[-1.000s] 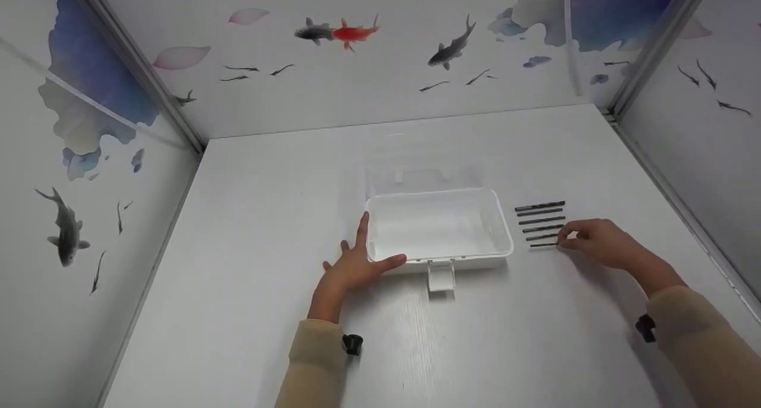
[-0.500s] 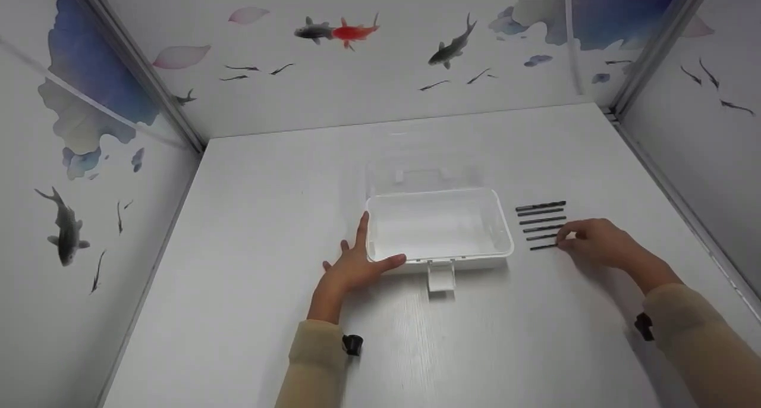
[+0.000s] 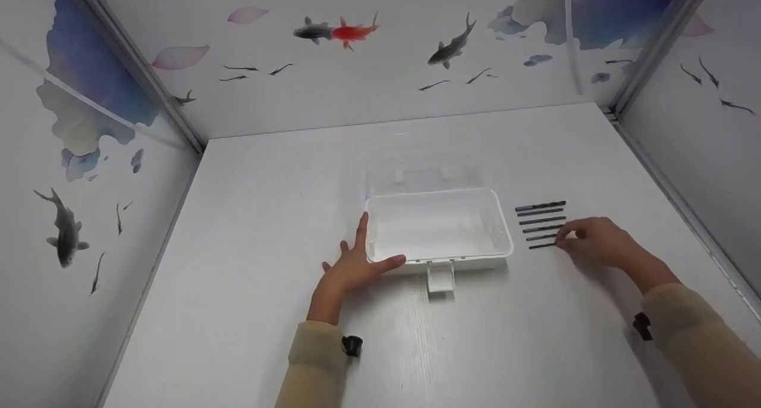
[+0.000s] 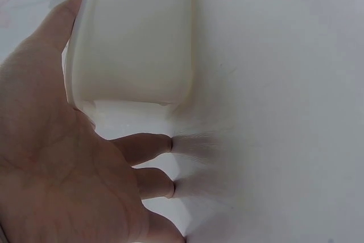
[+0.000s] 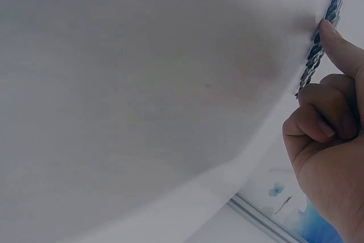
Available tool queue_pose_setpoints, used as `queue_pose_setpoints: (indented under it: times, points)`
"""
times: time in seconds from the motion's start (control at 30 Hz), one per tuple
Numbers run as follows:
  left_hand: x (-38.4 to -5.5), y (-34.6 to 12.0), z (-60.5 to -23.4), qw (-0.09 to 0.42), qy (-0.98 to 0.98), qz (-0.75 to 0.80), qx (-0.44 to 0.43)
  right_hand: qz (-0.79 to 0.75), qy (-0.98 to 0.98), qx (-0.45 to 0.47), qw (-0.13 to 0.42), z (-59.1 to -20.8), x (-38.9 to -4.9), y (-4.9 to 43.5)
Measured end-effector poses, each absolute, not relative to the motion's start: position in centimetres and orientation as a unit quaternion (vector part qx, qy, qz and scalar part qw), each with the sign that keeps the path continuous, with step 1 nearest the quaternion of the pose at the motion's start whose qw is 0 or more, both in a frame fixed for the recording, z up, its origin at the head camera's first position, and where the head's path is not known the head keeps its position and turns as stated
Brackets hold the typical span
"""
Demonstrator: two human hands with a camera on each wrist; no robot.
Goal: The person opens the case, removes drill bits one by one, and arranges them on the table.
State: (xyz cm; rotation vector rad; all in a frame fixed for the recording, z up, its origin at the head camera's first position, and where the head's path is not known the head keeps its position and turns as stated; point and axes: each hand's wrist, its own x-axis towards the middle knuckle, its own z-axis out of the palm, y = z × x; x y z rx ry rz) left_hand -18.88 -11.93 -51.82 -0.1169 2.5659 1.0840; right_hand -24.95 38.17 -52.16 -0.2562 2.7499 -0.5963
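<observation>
A white plastic box [image 3: 440,258] stands on the table with its clear lid [image 3: 425,170] laid back behind it. My left hand [image 3: 351,268] rests at the box's front left corner, its fingers spread. The thumb lies along the front rim and the index finger along the left side; in the left wrist view, other fingertips touch the table. Right of the box lie several dark drill bits [image 3: 540,206] in a row. My right hand [image 3: 597,241] pinches the right end of the nearest drill bit [image 3: 541,246]. Twisted flutes [image 5: 315,49] show in the right wrist view.
An open latch [image 3: 441,277] hangs from the box's front. White panels printed with fish [image 3: 450,48] enclose the white table [image 3: 255,217] at the back and both sides. A metal frame edge [image 3: 684,212] runs along the right.
The nearest drill bit's free end has shifted very slightly toward me. My right hand and sleeve have moved a touch to the left. The left hand and the box stay in place.
</observation>
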Motion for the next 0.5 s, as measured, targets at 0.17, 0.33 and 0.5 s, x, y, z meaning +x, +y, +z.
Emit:
queue_pose_setpoints:
  times: [0.17,0.33,0.5]
  points:
    - [-18.76,-11.86,-51.85,0.177,0.906,0.383,-0.043,-0.205,0.962,-0.087,0.156,-52.2,-25.14,38.25]
    - [-18.73,-11.83,-51.84,0.178,0.906,0.382,-0.042,-0.205,0.963,-0.083,0.152,-52.36,-25.27,38.39]
    - [-18.79,-11.81,-51.73,0.175,0.905,0.385,-0.04,-0.208,0.963,-0.078,0.153,-52.4,-25.29,38.3]
